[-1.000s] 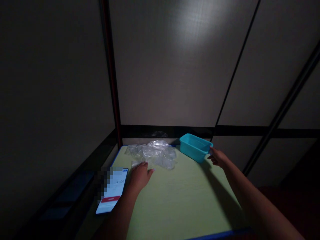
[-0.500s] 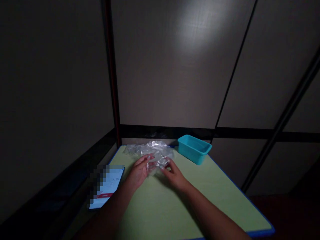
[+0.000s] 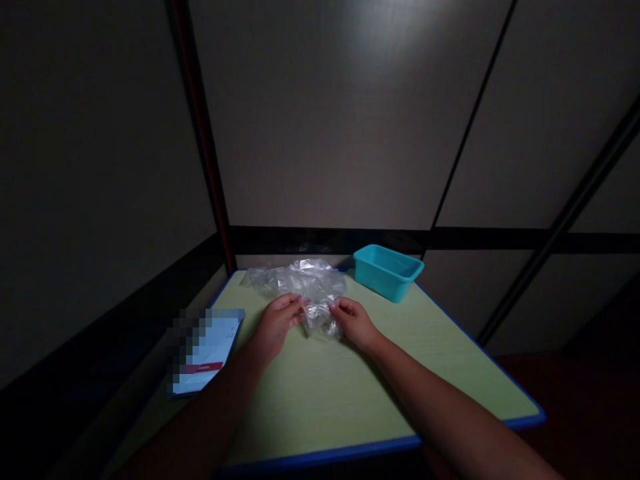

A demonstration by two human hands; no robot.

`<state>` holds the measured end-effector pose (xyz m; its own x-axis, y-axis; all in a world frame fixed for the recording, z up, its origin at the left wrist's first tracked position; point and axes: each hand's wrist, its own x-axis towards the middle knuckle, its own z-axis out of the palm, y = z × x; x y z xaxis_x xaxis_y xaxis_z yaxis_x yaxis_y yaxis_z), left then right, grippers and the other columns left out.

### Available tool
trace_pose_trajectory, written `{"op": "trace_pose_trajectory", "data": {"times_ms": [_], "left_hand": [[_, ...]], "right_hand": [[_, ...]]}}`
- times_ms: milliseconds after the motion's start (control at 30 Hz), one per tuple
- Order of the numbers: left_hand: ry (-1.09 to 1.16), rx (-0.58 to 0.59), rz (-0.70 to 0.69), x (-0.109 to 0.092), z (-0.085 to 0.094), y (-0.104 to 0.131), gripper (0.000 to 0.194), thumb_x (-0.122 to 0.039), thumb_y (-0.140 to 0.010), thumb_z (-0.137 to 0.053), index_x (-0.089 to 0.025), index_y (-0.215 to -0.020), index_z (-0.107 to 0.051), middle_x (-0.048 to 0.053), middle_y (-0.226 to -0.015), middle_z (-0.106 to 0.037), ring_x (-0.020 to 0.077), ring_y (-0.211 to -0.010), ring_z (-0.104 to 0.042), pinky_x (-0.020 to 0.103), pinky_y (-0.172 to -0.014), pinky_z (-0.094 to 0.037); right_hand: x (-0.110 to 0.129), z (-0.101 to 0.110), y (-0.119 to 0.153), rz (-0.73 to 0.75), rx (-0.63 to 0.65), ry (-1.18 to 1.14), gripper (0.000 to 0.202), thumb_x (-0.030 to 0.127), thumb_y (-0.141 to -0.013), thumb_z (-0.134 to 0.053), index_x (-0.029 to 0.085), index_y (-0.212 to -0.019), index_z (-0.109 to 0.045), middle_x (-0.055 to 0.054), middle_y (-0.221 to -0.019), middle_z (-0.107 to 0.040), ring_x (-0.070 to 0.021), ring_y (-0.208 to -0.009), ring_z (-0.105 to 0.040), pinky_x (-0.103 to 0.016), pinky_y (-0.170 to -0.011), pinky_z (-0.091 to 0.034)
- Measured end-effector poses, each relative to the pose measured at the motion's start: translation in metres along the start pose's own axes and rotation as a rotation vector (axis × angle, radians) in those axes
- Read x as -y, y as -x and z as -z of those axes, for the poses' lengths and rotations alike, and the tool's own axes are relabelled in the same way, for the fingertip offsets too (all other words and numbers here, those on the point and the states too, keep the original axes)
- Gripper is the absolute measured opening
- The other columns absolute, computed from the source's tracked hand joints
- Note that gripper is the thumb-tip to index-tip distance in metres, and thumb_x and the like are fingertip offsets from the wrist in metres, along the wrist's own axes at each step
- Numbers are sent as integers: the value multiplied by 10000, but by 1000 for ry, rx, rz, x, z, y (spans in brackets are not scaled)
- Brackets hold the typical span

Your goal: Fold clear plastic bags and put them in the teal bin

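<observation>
A crumpled sheet of clear plastic (image 3: 320,283) lies at the far side of the green table (image 3: 320,393), its near end drawn up between my hands. My left hand (image 3: 277,325) pinches the left side of that near end between thumb and fingers. On the other side, my right hand (image 3: 356,321) grips the plastic with thumb and fingertips pressed together. A short gathered part of the plastic hangs between and just below the fingertips. Whether it is a bag or a loose sheet, I cannot tell.
A turquoise plastic basket (image 3: 387,273) stands at the table's far right corner. At the left edge lies a tablet or phone (image 3: 207,357) with a lit screen, partly pixelated. Dark panelled walls (image 3: 325,133) rise behind and to the left. The table has a blue rim.
The view has tilted down slightly, so the table sits higher. My right-hand fingers have closed more firmly on the plastic, and its near end now hangs bunched between both hands.
</observation>
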<state>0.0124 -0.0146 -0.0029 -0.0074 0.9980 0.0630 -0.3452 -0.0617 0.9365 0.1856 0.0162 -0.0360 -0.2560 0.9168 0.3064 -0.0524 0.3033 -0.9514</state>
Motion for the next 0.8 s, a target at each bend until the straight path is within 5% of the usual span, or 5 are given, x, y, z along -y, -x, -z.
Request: {"op": "trace_pose_trajectory", "data": {"times_ms": [200,367,467,800], "left_hand": [[91,-38,-107,-5,-1,-1,324,-382,-576,-751,-146,-685,-556,-17,-664,-588,108,-645,-567,258,-681,-481],[59,-60,-121,-5,-4,0,333,-409,-611,-726,-160,-737,-543,-57,-599,-530,70,-521,-505,190,-533,-424],[19,-71,-145,-5,-5,1,375,-471,-623,-704,-169,-757,-526,-55,-549,-548,83,-506,-522,188,-520,-406],[-292,46,-155,5,-15,12,441,-602,-700,-579,-178,-808,-529,-57,-461,-524,90,-397,-463,193,-423,-345]], "right_hand": [[14,7,3,-21,9,-14,422,576,-755,-542,159,-698,-558,27,-568,-443,-95,-522,-396,-227,-497,-303],[19,2,11,-107,252,-161,379,466,-669,-695,186,-892,-571,44,-643,-478,-78,-533,-399,-204,-490,-291],[19,-1,14,-117,337,-160,346,445,-657,-710,167,-809,-571,48,-598,-489,-72,-503,-392,-205,-486,-281],[18,-1,12,-59,269,-137,365,491,-665,-679,143,-660,-568,48,-533,-472,-68,-500,-359,-212,-494,-249]]}}
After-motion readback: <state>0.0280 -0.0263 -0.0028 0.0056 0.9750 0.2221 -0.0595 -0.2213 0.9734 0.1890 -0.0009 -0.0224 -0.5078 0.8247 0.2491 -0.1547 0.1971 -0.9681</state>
